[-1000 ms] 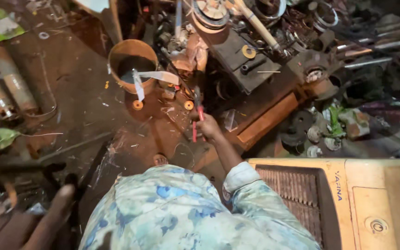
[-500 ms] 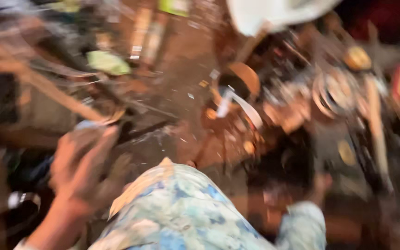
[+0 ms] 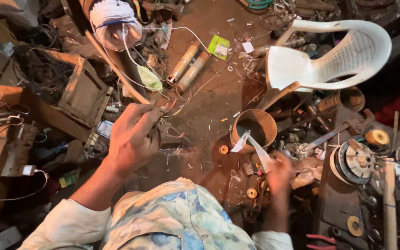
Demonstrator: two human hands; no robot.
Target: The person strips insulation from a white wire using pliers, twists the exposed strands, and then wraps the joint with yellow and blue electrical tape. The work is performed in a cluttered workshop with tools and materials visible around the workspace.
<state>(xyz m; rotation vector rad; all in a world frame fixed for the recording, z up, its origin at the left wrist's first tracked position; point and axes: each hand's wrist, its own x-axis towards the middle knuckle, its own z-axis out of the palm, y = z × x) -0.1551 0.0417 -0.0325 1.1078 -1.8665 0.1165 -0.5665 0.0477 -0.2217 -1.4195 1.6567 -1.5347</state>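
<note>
Down on a cluttered workshop floor (image 3: 209, 111), the person's left hand (image 3: 133, 139) is raised over the mess with its fingers (image 3: 156, 115) pressed together around a thin rusty strip of metal (image 3: 165, 105), which sticks out just past the fingertips toward a white wire (image 3: 195, 90) trailing across the ground. The right hand (image 3: 278, 173) is lower and blurred, down among small parts just beside a round brown tin (image 3: 254, 128); whether its fingers are spread or pinching anything I cannot tell. A strip of white paper (image 3: 251, 143) hangs over the tin's near rim, close to that hand.

Two small orange spools (image 3: 223, 149) lie on the floor near the tin, one to its left and one lower, by the right wrist. Beyond the left hand lie two rusty tubes (image 3: 188, 67) side by side, with a green packet (image 3: 219, 46) just past them. A big reel of white wire (image 3: 115, 23) sits at the top, and a wooden crate (image 3: 82, 92) lies to the left of the raised hand. A white plastic chair (image 3: 334, 58) stands behind the tin. At the right edge, a round metal coil part (image 3: 355, 162) rests on a dark table (image 3: 336, 203), with red-handled pliers (image 3: 322, 240) at the bottom. The person's blue-flowered shirt (image 3: 177, 217) fills the lower middle.
</note>
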